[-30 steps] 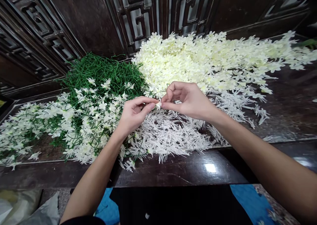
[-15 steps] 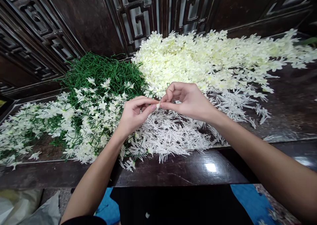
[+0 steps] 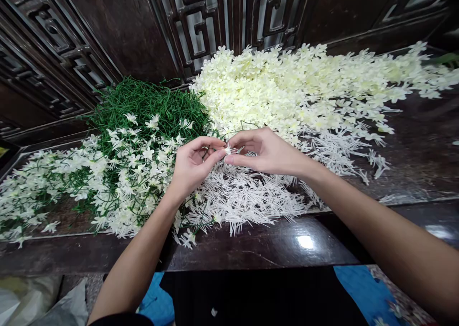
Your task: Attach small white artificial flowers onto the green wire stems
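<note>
Above the piles, my left hand pinches a small white artificial flower between thumb and fingertips. My right hand meets it from the other side, its thumb and index finger closed at the same flower. Thin white stamens point from the flower toward my right fingers. A thin green stem shows just above my right hand; whether it joins the flower is hidden by the fingers. Below my hands lies a heap of loose white stamens.
Cream flower heads are heaped at the back right, with green stems piled at the back left. Assembled white flowers with stems spread over the left. Everything lies on a dark wooden bench against a carved backrest.
The flower has turned, so its stamens now point right instead of the petals hanging down. My right index finger has come lower and closer to my left fingertips.
</note>
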Demonstrator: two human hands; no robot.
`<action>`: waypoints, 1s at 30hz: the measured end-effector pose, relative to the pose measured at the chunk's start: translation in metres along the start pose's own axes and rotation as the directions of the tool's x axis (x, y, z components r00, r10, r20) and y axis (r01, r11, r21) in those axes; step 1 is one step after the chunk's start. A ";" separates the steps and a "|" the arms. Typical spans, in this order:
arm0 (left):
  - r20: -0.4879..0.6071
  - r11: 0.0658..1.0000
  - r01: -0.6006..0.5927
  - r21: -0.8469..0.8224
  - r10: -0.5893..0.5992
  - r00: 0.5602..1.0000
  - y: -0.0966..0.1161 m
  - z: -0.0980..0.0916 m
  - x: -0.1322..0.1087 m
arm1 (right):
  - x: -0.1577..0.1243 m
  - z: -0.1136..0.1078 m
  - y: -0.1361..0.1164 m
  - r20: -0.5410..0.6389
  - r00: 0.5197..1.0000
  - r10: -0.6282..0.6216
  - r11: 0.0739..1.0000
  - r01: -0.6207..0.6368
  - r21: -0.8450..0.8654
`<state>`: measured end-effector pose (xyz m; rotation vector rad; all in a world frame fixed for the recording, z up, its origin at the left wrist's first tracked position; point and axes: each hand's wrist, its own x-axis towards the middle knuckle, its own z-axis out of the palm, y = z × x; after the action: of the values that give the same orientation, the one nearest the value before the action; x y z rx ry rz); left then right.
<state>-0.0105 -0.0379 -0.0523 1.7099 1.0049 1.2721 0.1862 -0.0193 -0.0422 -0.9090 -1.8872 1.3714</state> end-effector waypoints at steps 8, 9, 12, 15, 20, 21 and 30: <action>-0.046 1.000 -0.008 0.024 0.009 0.999 -0.001 0.000 0.000 | -0.001 -0.001 0.000 -0.059 0.998 0.024 0.999 -0.026 -0.023; -0.066 0.999 -0.010 0.030 0.012 0.998 -0.001 0.000 0.000 | 0.000 -0.003 0.000 -0.083 0.995 0.045 0.999 -0.047 -0.025; -0.119 1.000 -0.010 0.000 0.010 0.993 -0.004 -0.002 0.000 | 0.001 -0.005 0.004 -0.097 0.990 0.106 0.994 -0.106 0.005; -0.127 0.997 -0.009 -0.071 0.000 0.992 -0.006 -0.004 0.000 | 0.004 -0.003 0.008 -0.022 0.992 0.128 0.989 -0.126 0.072; -0.070 1.000 0.024 -0.011 -0.025 0.997 -0.003 -0.003 0.001 | 0.005 -0.001 0.005 -0.006 0.991 0.135 0.964 -0.130 0.232; -0.042 0.999 0.038 0.006 -0.038 0.998 -0.003 -0.002 0.001 | 0.005 -0.001 0.003 -0.029 0.990 0.136 0.963 -0.125 0.239; 0.000 0.978 0.054 0.200 -0.055 0.998 -0.006 0.000 -0.002 | 0.003 -0.006 -0.001 -0.039 0.997 0.063 0.954 -0.048 0.295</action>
<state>-0.0117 -0.0372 -0.0585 1.8218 1.2026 1.1623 0.1893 -0.0132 -0.0395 -0.8406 -1.5766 1.5980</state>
